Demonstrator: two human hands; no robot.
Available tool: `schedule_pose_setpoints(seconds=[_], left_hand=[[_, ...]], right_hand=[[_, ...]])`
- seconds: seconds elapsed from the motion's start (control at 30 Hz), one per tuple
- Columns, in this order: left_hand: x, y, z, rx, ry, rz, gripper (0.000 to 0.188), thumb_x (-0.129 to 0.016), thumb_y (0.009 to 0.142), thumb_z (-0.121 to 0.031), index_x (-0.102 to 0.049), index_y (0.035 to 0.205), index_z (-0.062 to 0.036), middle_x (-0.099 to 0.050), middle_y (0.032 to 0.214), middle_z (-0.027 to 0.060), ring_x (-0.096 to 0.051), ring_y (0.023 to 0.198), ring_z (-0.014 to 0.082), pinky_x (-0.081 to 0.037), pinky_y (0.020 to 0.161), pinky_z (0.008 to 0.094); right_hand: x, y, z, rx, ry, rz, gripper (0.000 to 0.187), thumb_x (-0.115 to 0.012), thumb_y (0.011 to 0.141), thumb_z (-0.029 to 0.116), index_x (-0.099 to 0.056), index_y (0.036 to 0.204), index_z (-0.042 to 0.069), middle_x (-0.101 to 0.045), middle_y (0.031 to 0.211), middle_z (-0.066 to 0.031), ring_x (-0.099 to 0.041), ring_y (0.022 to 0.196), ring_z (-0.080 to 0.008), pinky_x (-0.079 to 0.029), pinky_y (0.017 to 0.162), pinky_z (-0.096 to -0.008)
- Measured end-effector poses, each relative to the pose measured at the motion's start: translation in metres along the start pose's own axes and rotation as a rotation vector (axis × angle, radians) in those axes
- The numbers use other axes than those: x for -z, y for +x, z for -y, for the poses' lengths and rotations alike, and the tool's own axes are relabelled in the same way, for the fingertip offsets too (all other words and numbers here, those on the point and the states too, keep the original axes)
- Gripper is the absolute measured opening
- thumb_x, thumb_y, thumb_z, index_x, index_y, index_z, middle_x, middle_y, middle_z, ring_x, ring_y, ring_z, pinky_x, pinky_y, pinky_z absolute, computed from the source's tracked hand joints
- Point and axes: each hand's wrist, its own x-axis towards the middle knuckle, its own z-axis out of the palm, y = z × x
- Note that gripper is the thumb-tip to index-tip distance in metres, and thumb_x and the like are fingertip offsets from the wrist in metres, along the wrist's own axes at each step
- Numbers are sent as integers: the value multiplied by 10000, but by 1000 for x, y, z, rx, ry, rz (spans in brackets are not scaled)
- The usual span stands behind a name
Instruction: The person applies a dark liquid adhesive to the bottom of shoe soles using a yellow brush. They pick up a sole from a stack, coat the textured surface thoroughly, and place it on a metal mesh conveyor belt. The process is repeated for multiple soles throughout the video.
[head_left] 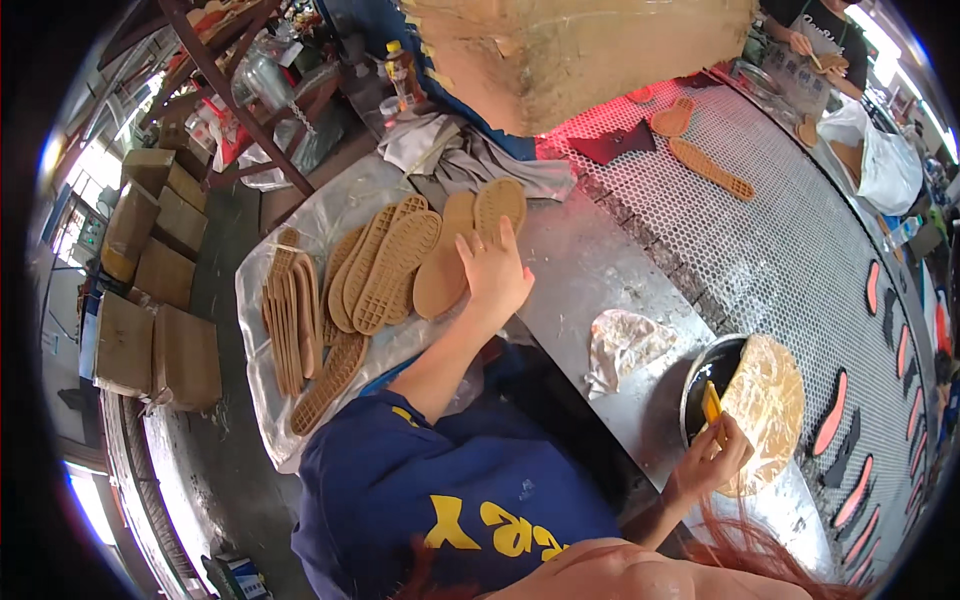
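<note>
My left hand point(495, 275) reaches over the tan shoe soles with its fingers spread. Its fingertips touch a sole with a ridged tread point(500, 205), which overlaps a smoother tan sole point(440, 270). Several more soles point(398, 270) lie fanned and stacked to the left on a clear plastic sheet point(262, 400). At the right, my right hand point(718, 455) is closed around a yellow brush handle point(711, 402) over a round metal bowl point(690, 400). The handle's lower end is hidden in the bowl. A tan, plastic-wrapped disc point(770, 410) covers part of the bowl.
A crumpled stained cloth point(622, 345) lies on the metal table. Beyond it, a mesh conveyor belt point(740, 240) carries soles and pink-and-black shoe pieces. Grey fabric point(480, 160) and a large cardboard piece point(580, 60) sit at the back. Another person point(830, 45) stands at far right.
</note>
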Motion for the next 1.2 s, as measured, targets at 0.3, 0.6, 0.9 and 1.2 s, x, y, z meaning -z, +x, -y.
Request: schedule_pose_setpoints(seconds=[0.3,0.6,0.9,1.2], left_hand=[[8,5,15,217,-1337,6,944,-742,674,-91,-178,1428,-33,-536,1050,208,-561,943,276,-489,763,401],[26,-31,-16,745,-2822,808,430,-611,896,-174,-441,1254,-8,-567,1074,130,-552,866,165,-477,694,287],[41,-60,-63,64,-2670,1216,459,-528,870,-25,-438,1315,-89,-547,1229,130,-583,1072,270,-522,867,434],[35,-66,-61,-220,-2428,1111,454,-510,868,-59,-383,1303,-65,-535,1175,159,-595,1003,290,-555,776,457]], right_hand=[[-10,4,15,104,-218,100,165,-588,789,-29,-627,940,24,-603,889,-121,-513,902,-299,-410,839,-405],[-13,-5,7,-138,91,51,133,-584,868,12,-625,995,14,-621,942,-103,-566,865,-204,-456,764,-301],[-18,-16,-4,-306,348,-6,103,-540,905,-13,-593,987,-45,-552,946,-111,-543,881,-190,-465,773,-287],[-10,-9,8,-167,143,45,126,-544,906,26,-616,997,-23,-601,934,-125,-544,911,-245,-444,830,-335]])
